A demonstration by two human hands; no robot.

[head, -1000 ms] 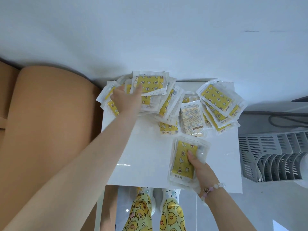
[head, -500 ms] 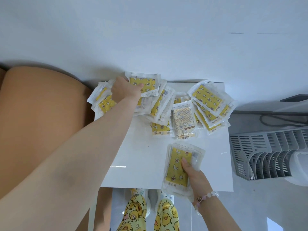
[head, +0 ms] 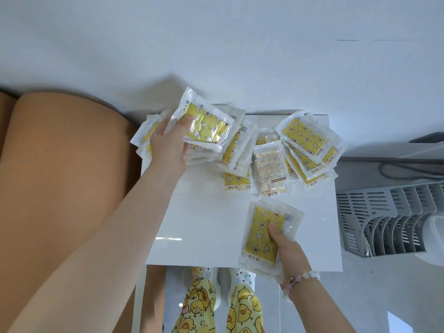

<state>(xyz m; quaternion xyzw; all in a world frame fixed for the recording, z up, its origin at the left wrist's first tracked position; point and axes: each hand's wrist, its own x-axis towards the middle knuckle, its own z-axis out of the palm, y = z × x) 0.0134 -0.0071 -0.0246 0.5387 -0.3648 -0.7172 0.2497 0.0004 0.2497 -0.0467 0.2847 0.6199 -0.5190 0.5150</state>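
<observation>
Several clear plastic packets with yellow patterned inserts lie heaped along the far side of a small white table (head: pixel 204 224). My left hand (head: pixel 168 143) grips one packet (head: pixel 209 123) and holds it raised and tilted over the left part of the heap. My right hand (head: pixel 288 251) holds a small stack of packets (head: pixel 262 234) at the near right of the table, thumb pressed on the top one. One packet (head: pixel 269 169) in the middle lies with its printed back side up. Another cluster of packets (head: pixel 310 143) sits at the far right.
A tan cushioned seat (head: pixel 60 176) stands to the left of the table. A grey slotted rack (head: pixel 389 219) lies on the floor at the right, with a dark cable (head: pixel 408 174) behind it. My legs in yellow duck-print trousers (head: pixel 216 308) show below the table's near edge.
My left hand has closed on a packet from the left of the heap and lifted it, tilting it up. The right hand keeps its stack in the same place.
</observation>
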